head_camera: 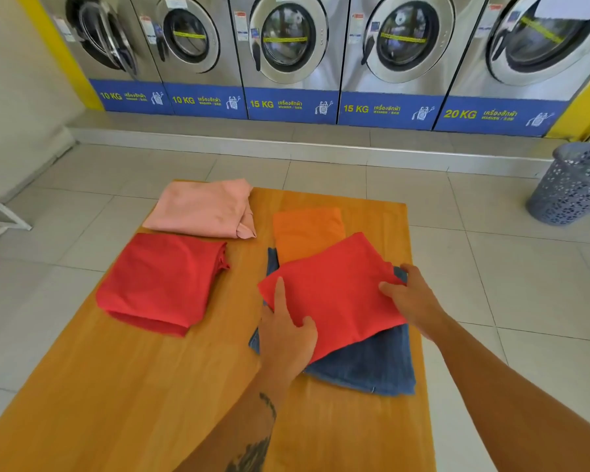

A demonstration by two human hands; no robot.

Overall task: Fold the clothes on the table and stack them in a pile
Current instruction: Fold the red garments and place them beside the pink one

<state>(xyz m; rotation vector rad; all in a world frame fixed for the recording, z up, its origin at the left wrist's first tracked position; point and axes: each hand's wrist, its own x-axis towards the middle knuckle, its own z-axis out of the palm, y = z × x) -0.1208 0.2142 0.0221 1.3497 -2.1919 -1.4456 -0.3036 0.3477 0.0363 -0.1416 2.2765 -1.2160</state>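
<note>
A folded bright red cloth lies tilted on top of folded blue jeans at the right of the wooden table. My left hand grips its near left corner, thumb on top. My right hand holds its right edge. A folded orange garment lies just behind, partly under the red cloth. On the left lie a folded darker red garment and, behind it, a folded pink garment.
A row of front-loading washing machines lines the far wall on a raised step. A grey perforated laundry basket stands on the tiled floor at the right. A white frame shows at the left edge.
</note>
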